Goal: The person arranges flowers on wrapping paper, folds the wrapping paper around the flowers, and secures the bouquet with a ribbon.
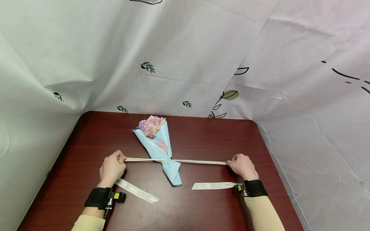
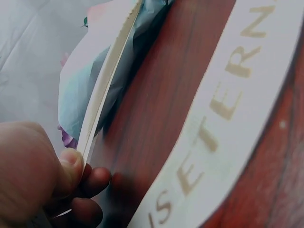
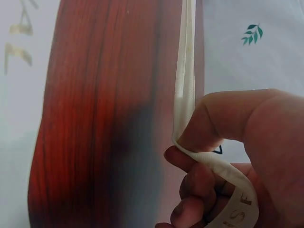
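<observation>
A bouquet with pink and purple flowers (image 1: 151, 126) in light blue wrapping paper (image 1: 153, 146) lies on the table, blossoms toward the far edge. A cream ribbon (image 1: 202, 161) with printed letters crosses the narrow waist of the wrapping and stretches straight out to both sides. My left hand (image 1: 112, 167) pinches it on the left between thumb and fingers. On the right, my right hand (image 1: 242, 165) pinches the other side, the ribbon (image 3: 185, 71) folded narrow above the fingertips. Loose ribbon ends (image 1: 138, 191) trail below each hand, lettering showing.
The dark red-brown table (image 1: 202, 134) has rounded far corners. White cloth (image 1: 185, 64) printed with leaves hangs behind it and along both sides. Each wrist wears a black strap (image 1: 256, 188) with a small camera.
</observation>
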`<state>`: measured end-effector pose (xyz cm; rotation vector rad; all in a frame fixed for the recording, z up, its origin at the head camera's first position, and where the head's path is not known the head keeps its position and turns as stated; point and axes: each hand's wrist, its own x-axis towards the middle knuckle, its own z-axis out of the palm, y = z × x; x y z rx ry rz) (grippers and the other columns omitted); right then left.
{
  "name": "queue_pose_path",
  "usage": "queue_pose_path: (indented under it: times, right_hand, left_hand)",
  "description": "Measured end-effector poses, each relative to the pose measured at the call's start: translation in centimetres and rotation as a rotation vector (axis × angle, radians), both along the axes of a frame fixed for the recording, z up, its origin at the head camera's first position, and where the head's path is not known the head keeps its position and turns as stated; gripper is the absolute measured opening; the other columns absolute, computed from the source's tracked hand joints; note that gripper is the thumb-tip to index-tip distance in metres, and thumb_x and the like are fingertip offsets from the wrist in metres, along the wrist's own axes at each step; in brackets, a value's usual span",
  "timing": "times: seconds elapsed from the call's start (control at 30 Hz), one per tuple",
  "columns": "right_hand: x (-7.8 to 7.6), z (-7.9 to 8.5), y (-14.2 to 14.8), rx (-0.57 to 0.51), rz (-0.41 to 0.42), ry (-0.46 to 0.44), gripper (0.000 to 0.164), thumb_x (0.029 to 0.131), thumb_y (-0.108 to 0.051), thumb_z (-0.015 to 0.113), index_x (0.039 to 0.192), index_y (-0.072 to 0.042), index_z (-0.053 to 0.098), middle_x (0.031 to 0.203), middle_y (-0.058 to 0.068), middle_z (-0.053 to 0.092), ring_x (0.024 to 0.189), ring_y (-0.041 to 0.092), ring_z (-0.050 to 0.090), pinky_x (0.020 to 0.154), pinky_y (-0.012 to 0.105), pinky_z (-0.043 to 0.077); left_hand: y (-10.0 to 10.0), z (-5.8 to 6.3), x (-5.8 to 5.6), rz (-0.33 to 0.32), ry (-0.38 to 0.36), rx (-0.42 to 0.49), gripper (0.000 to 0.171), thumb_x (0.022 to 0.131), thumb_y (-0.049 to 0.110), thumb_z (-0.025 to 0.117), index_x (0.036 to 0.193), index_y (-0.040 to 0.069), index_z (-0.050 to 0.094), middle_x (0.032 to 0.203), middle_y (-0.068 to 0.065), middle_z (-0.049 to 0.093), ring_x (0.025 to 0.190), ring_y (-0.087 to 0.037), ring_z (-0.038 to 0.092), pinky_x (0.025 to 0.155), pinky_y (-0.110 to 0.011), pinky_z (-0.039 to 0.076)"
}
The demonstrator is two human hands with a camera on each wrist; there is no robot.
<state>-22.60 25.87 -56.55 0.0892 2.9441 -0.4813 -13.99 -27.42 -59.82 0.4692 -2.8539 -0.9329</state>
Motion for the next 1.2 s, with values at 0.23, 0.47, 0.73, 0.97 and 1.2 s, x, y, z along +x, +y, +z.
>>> queue_pose_path:
  times: [0.23, 0.47, 0.73, 0.97, 1.2]
  right_hand:
    - [0.1, -0.5, 0.5, -0.009, -0.003, -0.018, 0.027, 0.085, -0.033, 0.065, 0.066, -0.015, 0.059, 0.063, 0.001, 0.053, 0.058, 0.02, 0.05, 0.051, 0.034, 0.035]
    - [0.5, 0.1, -1.7, 0.017, 0.117, 0.021, 0.024, 0.087, -0.035, 0.066, 0.095, -0.013, 0.072, 0.092, 0.008, 0.066, 0.084, 0.029, 0.06, 0.066, 0.048, 0.047]
    - [0.0, 0.3, -10.6, -0.048, 0.567, 0.212, 0.057, 0.087, -0.036, 0.071, 0.14, -0.017, 0.062, 0.14, 0.007, 0.059, 0.142, 0.041, 0.039, 0.102, 0.073, 0.033]
    - [-0.1, -1.1, -15.7, -0.164, 0.813, 0.19, 0.03, 0.099, -0.021, 0.064, 0.128, -0.018, 0.069, 0.12, -0.003, 0.069, 0.117, 0.018, 0.062, 0.1, 0.037, 0.048]
    - [1.1, -1.4, -16.1, -0.186, 0.862, 0.172, 0.019, 0.102, -0.02, 0.062, 0.115, -0.024, 0.075, 0.104, -0.011, 0.073, 0.096, 0.006, 0.066, 0.087, 0.029, 0.052]
  left_hand:
    - [-0.5, -0.1, 0.0, 0.004, 0.048, -0.043, 0.017, 0.097, 0.016, 0.051, 0.083, 0.019, 0.062, 0.089, -0.009, 0.073, 0.067, -0.028, 0.063, 0.049, -0.038, 0.039]
    - [0.8, 0.4, -0.4, -0.149, 0.224, -0.128, 0.024, 0.085, 0.013, 0.062, 0.107, 0.009, 0.07, 0.112, -0.015, 0.066, 0.108, -0.041, 0.055, 0.076, -0.057, 0.043]
    - [6.0, 1.1, -1.4, -0.247, 0.216, -0.033, 0.035, 0.096, 0.033, 0.064, 0.11, 0.001, 0.07, 0.114, -0.018, 0.066, 0.118, -0.041, 0.054, 0.098, -0.056, 0.041]
    - [8.9, 1.0, -2.2, -0.296, 0.159, 0.005, 0.041, 0.098, 0.044, 0.063, 0.116, 0.007, 0.067, 0.103, -0.008, 0.067, 0.103, -0.031, 0.057, 0.09, -0.053, 0.042]
    - [11.0, 0.8, -3.2, -0.425, 0.145, 0.054, 0.058, 0.105, 0.04, 0.054, 0.15, 0.003, 0.048, 0.134, -0.017, 0.063, 0.125, -0.038, 0.057, 0.102, -0.058, 0.042]
